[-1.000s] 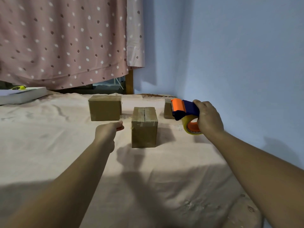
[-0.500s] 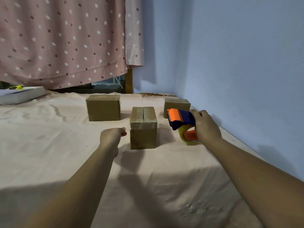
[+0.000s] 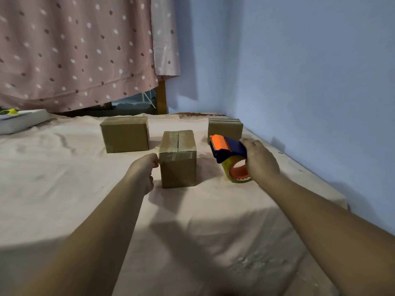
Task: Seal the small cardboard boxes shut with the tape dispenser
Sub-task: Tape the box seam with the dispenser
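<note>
Nearest, the left hand is curled at the upper left corner of the taped middle box, knuckles against the cardboard; whether it pinches anything I cannot tell. Just right of that box, the right hand grips the tape dispenser, its roll resting on the pink sheet. Farther back stand the left rear box and the right rear box.

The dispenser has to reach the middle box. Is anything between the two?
Nothing visible. Only bare sheet lies between the tape dispenser, held in the right hand, and the middle box. The left hand is at the box's left edge, out of the path.
</note>
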